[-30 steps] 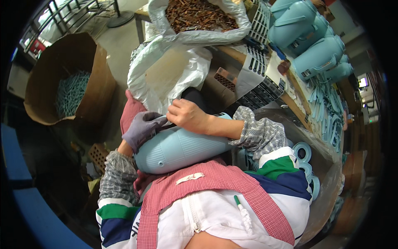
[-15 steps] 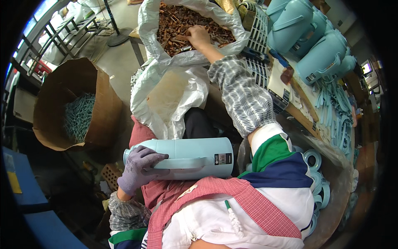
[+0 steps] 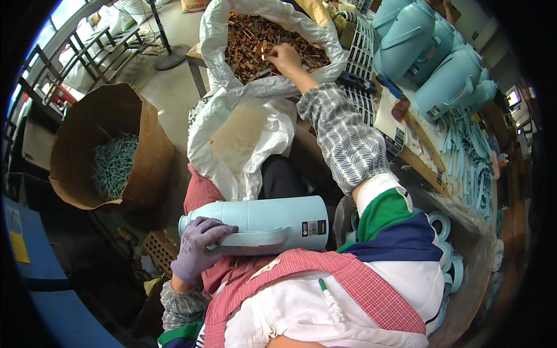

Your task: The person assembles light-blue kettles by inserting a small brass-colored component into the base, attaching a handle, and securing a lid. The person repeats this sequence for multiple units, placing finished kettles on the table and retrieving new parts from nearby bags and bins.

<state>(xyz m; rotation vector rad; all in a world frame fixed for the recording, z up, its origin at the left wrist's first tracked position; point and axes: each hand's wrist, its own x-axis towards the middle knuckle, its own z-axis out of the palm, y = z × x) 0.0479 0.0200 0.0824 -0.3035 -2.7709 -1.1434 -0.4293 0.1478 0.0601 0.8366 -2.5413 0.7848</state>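
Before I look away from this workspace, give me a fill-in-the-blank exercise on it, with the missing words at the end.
1. The left hand wears a greyish-purple ____.
2. The light blue jug under that hand is not upright but lies on its ____.
3. The right hand is at the small pieces in the white bag, whose main colour, the pieces' own, is ____.
4. The big container of thin blue-green strips is made of ____.

Missing words: glove; side; brown; cardboard.
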